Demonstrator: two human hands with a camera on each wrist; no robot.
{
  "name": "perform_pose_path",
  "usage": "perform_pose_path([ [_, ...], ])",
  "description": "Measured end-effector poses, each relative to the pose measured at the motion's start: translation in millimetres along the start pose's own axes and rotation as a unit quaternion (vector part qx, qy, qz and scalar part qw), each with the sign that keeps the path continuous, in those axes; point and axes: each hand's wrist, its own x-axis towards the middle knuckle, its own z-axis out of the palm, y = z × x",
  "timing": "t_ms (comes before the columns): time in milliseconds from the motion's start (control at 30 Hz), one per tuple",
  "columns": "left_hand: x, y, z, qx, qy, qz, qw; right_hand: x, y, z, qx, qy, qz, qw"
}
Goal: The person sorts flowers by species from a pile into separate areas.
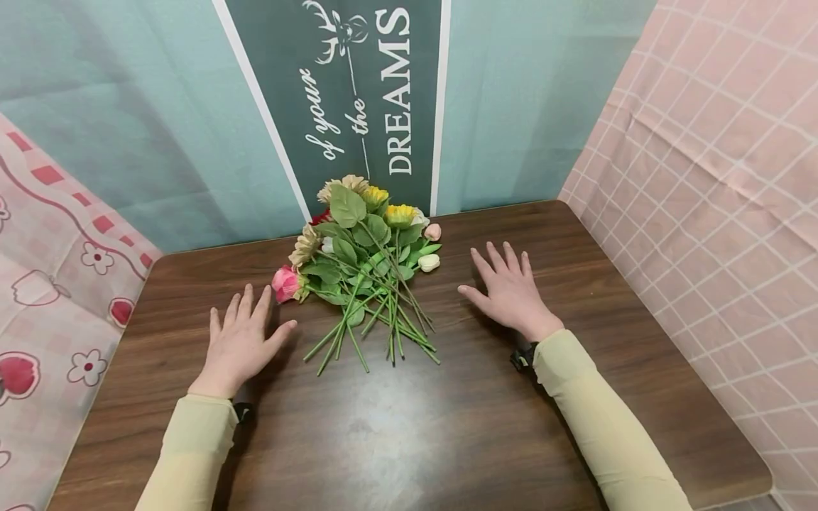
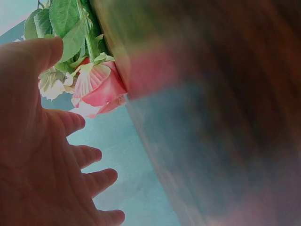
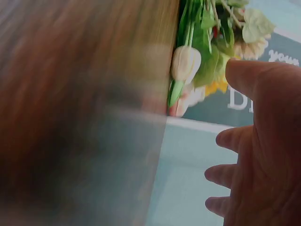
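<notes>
Flowers (image 1: 367,262) lie between left hand (image 1: 239,342) and right hand (image 1: 508,291), each grip wide.

Both arms are covered by long, close-fitting sleeves of pale yellow-green cloth, smooth and plain, ending in a soft rolled cuff at each wrist. The left sleeve (image 1: 192,454) enters from about 7 o'clock, the right sleeve (image 1: 607,426) from about 5 o'clock. A dark strap (image 1: 522,356) with a small black fitting sits at the right wrist, just past the cuff; a similar dark band (image 1: 241,410) peeks out under the left cuff. The left hand (image 1: 239,341) and right hand (image 1: 508,291) are bare, with no rings or gloves.
</notes>
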Motion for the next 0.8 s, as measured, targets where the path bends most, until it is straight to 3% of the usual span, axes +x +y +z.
perform_pose_path([
  [133, -2.1, -4.0, -7.5, 0.011, -0.009, 0.004, 0.9999, 17.2, -28.3, -6.9, -0.042, 0.022, -0.073, 0.996],
  [233, -5.2, -8.9, -13.1, 0.024, -0.021, 0.004, 0.9995, 34.2, -63.5, -11.8, -0.085, 0.034, -0.162, 0.983],
  [300, -7.7, -12.2, -16.8, 0.031, -0.03, 0.004, 0.9991, 45.0, -90.7, -12.6, -0.118, 0.033, -0.231, 0.965],
  [400, -10.8, -15.8, -21.2, 0.039, -0.041, 0.002, 0.9984, 60.6, -129.2, -6.2, -0.165, 0.03, -0.329, 0.929],
  [500, -12.7, -18.2, -23.5, 0.042, -0.049, 0.0, 0.9979, 76.4, -162.6, 4.7, -0.21, 0.014, -0.382, 0.9],
  [567, -13.8, -19.5, -23.5, 0.042, -0.051, 0.0, 0.9978, 85.8, -179.7, 12.9, -0.231, -0.001, -0.393, 0.89],
  [667, -16.0, -20.6, -21.5, 0.041, -0.052, 0.001, 0.9978, 98.6, -197.9, 25.5, -0.251, -0.034, -0.382, 0.889],
  [800, -16.2, -17.3, -17.8, 0.039, -0.058, 0.008, 0.9975, 106.7, -207.4, 36.9, -0.246, -0.092, -0.336, 0.905],
])
